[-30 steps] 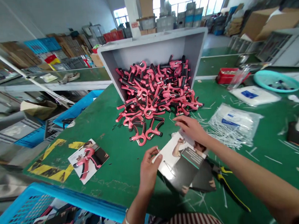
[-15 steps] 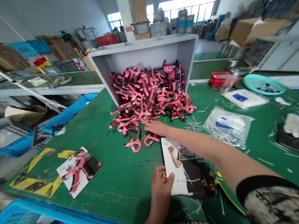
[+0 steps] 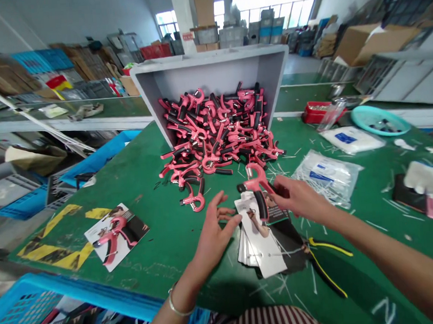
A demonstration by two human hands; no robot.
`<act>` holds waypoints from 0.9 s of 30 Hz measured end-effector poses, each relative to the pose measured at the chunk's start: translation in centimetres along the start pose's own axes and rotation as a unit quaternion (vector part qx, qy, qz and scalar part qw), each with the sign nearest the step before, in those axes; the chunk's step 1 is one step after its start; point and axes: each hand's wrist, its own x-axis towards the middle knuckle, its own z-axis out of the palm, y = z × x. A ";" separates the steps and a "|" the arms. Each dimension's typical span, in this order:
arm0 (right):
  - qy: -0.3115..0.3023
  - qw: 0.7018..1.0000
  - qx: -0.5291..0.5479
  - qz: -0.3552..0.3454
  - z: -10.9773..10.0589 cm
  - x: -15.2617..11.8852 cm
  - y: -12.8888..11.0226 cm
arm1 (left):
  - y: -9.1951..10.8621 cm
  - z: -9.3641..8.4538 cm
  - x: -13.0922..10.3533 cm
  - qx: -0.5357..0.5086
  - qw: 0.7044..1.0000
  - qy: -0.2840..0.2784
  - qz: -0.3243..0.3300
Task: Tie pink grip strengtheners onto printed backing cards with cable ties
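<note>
My right hand (image 3: 295,196) holds a pink and black hand grip (image 3: 256,184) by one handle, raised over a stack of printed cards (image 3: 249,248). White ties lie across the top card. To the left of the stack, my left hand (image 3: 216,228) is held with its fingers apart and nothing in it. Pliers with yellow and black handles (image 3: 327,267) rest against the stack's right side. Many more pink grips (image 3: 218,127) spill out of a tipped grey crate (image 3: 210,59).
At the left, another grip (image 3: 114,236) lies on a card near yellow-black tape (image 3: 49,255). A blue basket (image 3: 100,296) stands at the front left. Bags of white ties (image 3: 330,174), a turquoise tray (image 3: 379,121) and a red box (image 3: 314,114) are on the right.
My right hand has drawn back from the pile with a grip in it. My left hand has let go of the cards and opened. The top card now lies askew, and the pliers show more fully.
</note>
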 end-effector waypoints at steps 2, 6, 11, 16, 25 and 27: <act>-0.024 0.999 0.018 0.019 0.9 -3.6 -0.5 | 0.0 1.2 0.5 0.012 0.998 -0.033 0.045; -0.048 0.998 0.018 0.027 3.1 -7.2 -0.7 | -1.0 2.7 -0.4 0.091 0.990 -0.073 0.080; -0.051 0.998 -0.029 0.002 2.6 -9.8 -0.3 | -2.5 2.4 -2.1 0.198 0.970 -0.111 0.091; -0.057 0.992 -0.005 -0.108 1.1 -11.7 -0.2 | -2.2 2.6 -0.5 0.194 0.975 -0.067 0.087; -0.056 0.992 0.017 -0.114 2.0 -12.4 -2.2 | -1.6 6.4 1.4 0.132 0.982 -0.114 0.065; -0.053 0.991 0.017 -0.118 2.4 -12.2 -2.8 | -1.6 6.5 1.5 0.140 0.981 -0.116 0.064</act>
